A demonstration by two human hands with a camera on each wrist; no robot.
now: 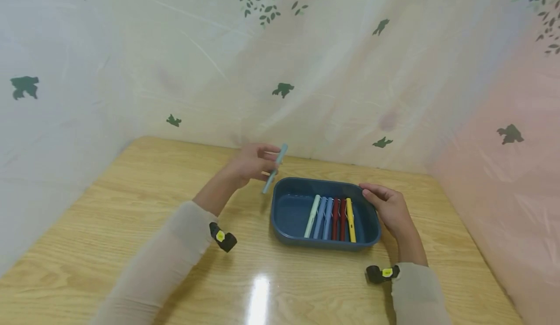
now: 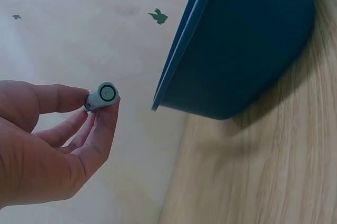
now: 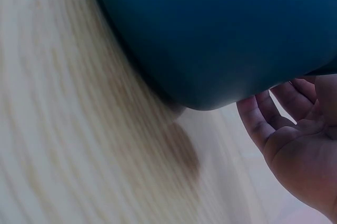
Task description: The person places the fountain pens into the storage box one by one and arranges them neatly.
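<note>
My left hand (image 1: 253, 163) pinches a pale grey-green pen (image 1: 275, 168) between thumb and fingers, held tilted above the table just left of a dark blue box. In the left wrist view the pen's round end (image 2: 107, 93) faces the camera. The open-topped box (image 1: 288, 240) holds a row of pens side by side: a pale green pen (image 1: 312, 216), two blue, two dark red and a yellow pen (image 1: 351, 220). My right hand (image 1: 389, 208) grips the box's back right corner, thumb at the rim; in the right wrist view its fingers (image 3: 255, 124) lie against the outside wall.
The box stands on a light wood-grain table (image 1: 210, 286) with a bright glare in front. Pale curtains (image 1: 210, 72) printed with green birds and leaves hang behind the table and along both sides. Each wrist wears a small black camera (image 1: 223, 237).
</note>
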